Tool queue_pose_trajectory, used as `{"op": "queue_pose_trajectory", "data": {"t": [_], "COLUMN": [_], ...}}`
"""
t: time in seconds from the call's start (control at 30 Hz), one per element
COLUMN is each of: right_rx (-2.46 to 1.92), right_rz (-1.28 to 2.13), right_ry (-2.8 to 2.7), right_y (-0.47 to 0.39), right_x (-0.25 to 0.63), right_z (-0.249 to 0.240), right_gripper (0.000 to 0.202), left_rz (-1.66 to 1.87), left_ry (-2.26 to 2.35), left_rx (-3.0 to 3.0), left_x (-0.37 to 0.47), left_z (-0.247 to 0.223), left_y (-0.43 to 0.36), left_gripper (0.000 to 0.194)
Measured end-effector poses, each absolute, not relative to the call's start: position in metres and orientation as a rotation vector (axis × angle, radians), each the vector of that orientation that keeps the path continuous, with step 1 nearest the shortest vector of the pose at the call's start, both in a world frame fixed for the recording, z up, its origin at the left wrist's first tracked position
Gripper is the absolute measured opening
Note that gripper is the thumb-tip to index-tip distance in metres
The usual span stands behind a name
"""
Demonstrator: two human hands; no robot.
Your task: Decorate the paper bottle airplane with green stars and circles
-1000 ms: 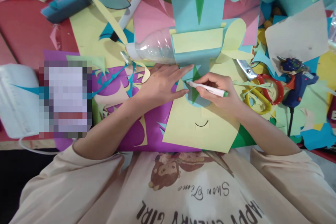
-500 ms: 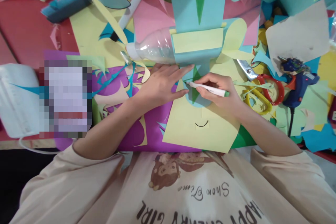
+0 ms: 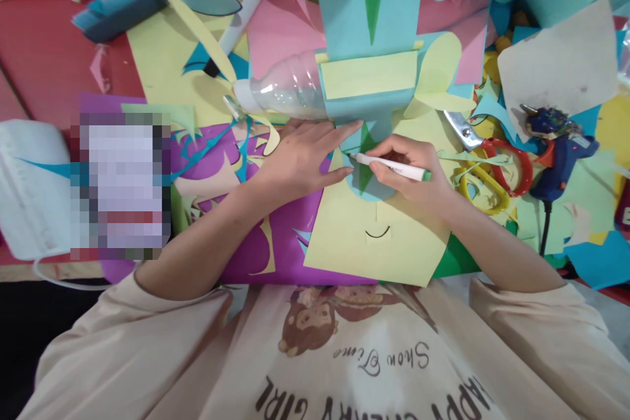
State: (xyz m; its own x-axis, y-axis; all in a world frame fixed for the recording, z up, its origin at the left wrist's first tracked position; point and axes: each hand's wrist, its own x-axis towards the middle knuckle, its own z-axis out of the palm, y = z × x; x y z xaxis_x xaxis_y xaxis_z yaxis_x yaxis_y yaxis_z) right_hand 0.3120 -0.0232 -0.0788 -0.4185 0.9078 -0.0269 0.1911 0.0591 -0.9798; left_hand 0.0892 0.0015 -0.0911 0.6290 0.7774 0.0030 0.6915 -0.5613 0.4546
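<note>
Between the fingers of my right hand (image 3: 411,167) is a white marker with a green end (image 3: 394,167). Its tip touches the left side of a green star shape (image 3: 365,138) on a rounded blue paper piece (image 3: 378,189). My left hand (image 3: 308,157) lies with fingers spread at the left edge of that blue piece, index finger and thumb on either side of the marker tip. Under both is a yellow sheet (image 3: 335,243) with a small curved black line. Just above lies a clear plastic bottle (image 3: 290,88) wrapped in blue and yellow paper.
Red-handled scissors (image 3: 512,167) and a blue glue gun (image 3: 561,167) lie at the right among paper scraps. A pixelated phone-like object (image 3: 128,177) and a white box-shaped device (image 3: 37,190) are at the left. Another marker (image 3: 241,20) lies behind the bottle.
Hardly anything differs. The marker tip stays at the star's left side, and the whole view has shifted very slightly.
</note>
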Motion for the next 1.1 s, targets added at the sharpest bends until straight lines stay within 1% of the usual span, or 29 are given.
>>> {"op": "queue_pose_trajectory", "data": {"t": [1.1], "right_rx": [-1.132], "right_rz": [1.360], "right_ry": [-1.667], "right_y": [-0.0232], "right_x": [0.3126], "right_z": [-0.0812], "right_gripper": [0.017], "left_rz": [0.294], "left_ry": [1.159], "left_rx": [2.461], "left_x": [0.0888], "left_z": [-0.0922], "left_y": [0.0011], "left_gripper": [0.057]}}
